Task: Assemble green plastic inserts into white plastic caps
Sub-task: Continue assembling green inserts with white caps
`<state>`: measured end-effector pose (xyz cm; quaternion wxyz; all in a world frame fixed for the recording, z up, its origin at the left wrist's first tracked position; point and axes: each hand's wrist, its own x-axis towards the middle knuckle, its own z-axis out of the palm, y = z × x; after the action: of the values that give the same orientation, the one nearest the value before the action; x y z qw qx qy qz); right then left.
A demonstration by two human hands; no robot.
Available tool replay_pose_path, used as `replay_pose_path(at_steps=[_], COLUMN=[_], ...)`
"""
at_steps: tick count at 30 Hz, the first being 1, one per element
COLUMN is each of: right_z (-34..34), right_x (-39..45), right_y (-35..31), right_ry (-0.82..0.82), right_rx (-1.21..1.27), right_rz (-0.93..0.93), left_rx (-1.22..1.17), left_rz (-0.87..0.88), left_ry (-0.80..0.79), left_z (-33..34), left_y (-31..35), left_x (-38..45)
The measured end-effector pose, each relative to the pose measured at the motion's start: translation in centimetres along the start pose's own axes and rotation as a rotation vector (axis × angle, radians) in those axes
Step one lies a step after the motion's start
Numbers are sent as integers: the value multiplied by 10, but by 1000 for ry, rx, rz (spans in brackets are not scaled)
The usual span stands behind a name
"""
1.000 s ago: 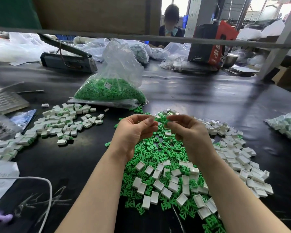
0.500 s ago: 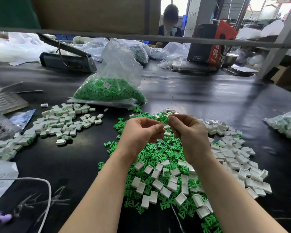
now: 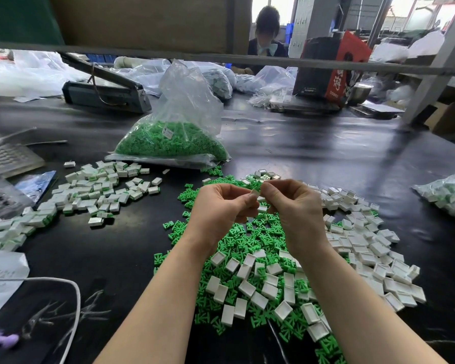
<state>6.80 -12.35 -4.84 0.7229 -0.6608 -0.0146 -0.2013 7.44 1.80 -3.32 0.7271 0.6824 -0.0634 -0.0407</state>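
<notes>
My left hand (image 3: pixel 222 206) and my right hand (image 3: pixel 294 206) meet fingertip to fingertip above the black table, pinching a small white cap (image 3: pixel 256 194) between them. Any green insert in that cap is hidden by my fingers. Below my hands lies a heap of loose green inserts (image 3: pixel 247 240) mixed with empty white caps (image 3: pixel 244 287). More empty white caps (image 3: pixel 365 245) spread to the right. A pile of white caps with green showing (image 3: pixel 95 190) lies at the left.
A clear bag of green inserts (image 3: pixel 174 137) stands behind the heap. Another bag of parts (image 3: pixel 452 193) sits at the right edge. A keyboard (image 3: pixel 5 158), a white cable (image 3: pixel 71 298) and a heat sealer (image 3: pixel 105 90) are on the left. A person (image 3: pixel 265 35) sits opposite.
My hands have closed together, and a white cap now shows between the fingertips. My view has shifted slightly.
</notes>
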Motion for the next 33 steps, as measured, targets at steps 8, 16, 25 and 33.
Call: replay_pose_path(at_steps=[8,16,25,33], right_z=[-12,-16,-19,-17], right_x=[4,3,4,3], right_y=[-4,-6,1,0], right_ry=[-203,-510,-597,-619], right_rx=[-165,-514,-514,-444], right_rz=[3,50,100,165], left_rx=[108,300,490,572], left_rz=[101,165,58,117], left_ry=[-12,-54,-262,-259], left_z=[-8,-9,-18,-19], left_y=[0,-7,-11,-10], left_x=[1,6,5,6])
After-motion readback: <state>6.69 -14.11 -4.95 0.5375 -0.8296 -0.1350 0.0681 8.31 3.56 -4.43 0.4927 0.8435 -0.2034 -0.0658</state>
